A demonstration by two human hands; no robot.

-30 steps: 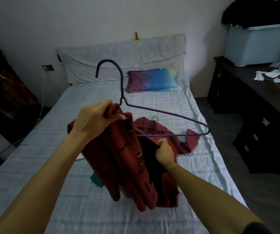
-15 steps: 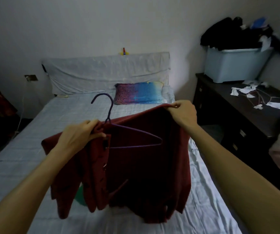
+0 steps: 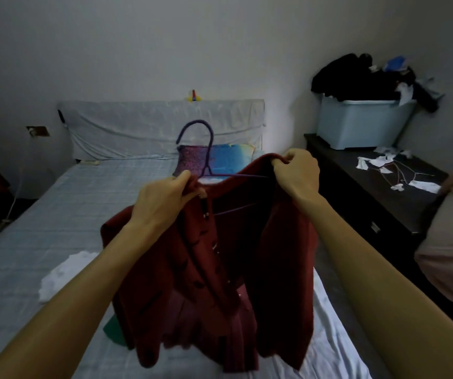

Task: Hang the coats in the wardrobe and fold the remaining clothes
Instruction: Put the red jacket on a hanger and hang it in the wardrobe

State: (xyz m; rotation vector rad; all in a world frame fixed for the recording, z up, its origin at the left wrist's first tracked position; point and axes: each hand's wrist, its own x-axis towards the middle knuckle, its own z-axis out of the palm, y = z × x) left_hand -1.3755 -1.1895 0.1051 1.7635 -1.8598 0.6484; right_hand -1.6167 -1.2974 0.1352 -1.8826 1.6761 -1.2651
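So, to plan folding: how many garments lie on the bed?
2: a white garment left of the held coat, and a green one peeking from under it. The coat may hide more.

The coat point(image 3: 247, 255) was thick, matt, woolly cloth; its hanger point(image 3: 209, 149) looked like thin wire with a dull purple coating (hard to tell). At two o'clock a smooth plastic box point(image 3: 356, 127) sat on a dark, faintly glossy wooden dresser point(image 3: 337, 160).
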